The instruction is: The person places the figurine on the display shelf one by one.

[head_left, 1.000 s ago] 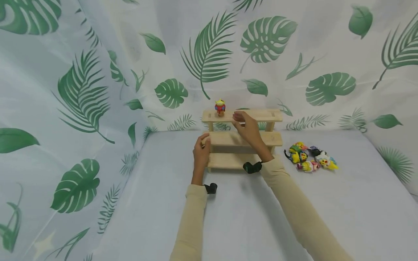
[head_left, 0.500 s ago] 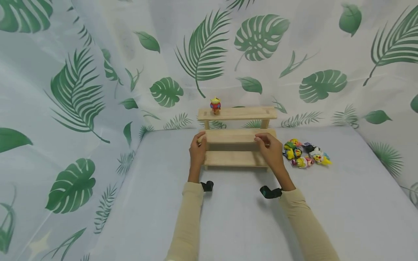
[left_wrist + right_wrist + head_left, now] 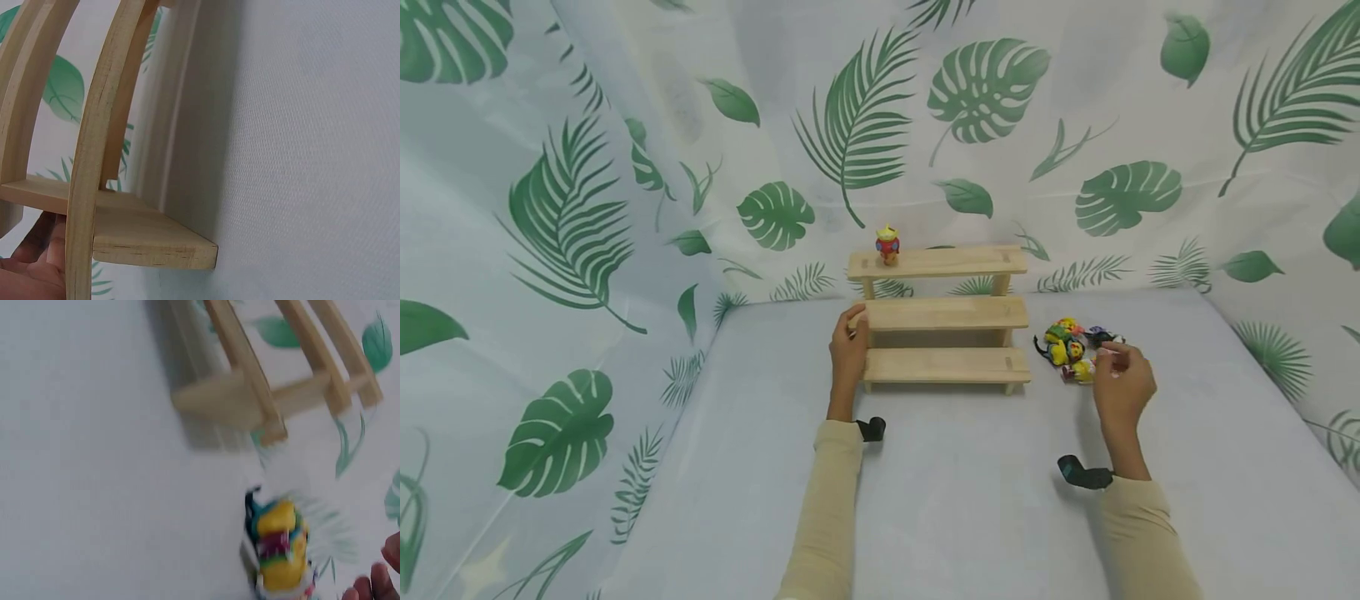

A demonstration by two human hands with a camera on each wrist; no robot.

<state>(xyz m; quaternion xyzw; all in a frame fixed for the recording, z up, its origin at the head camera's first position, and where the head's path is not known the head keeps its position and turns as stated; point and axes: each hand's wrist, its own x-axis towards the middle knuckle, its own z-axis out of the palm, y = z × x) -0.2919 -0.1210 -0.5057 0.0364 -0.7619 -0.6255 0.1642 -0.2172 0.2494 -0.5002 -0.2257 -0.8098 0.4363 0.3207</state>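
A three-tier wooden display shelf (image 3: pixel 942 313) stands by the back wall. My left hand (image 3: pixel 848 354) grips the left end of its middle board; in the left wrist view, fingers (image 3: pixel 44 253) show beside the wood. On the top board's left part stands a small figurine (image 3: pixel 887 247), yellow-green on top with a red body. Over the right edge of a cluster of colourful toy figurines (image 3: pixel 1063 348) is my right hand (image 3: pixel 1124 390), fingers loosely bent with nothing visible in them. It hides part of the cluster. The right wrist view shows yellow figurines (image 3: pixel 281 545) left of the fingertips (image 3: pixel 380 581).
A white cloth (image 3: pixel 970 500) covers the table. Behind and to the left rise white sheets printed with green leaves (image 3: pixel 868 117). Black wrist cameras (image 3: pixel 1084 473) stick out from both wrists.
My right hand has moved from beside the top board, down past the middle board's right end, to the figurine cluster at right. The left hand stays on the shelf.
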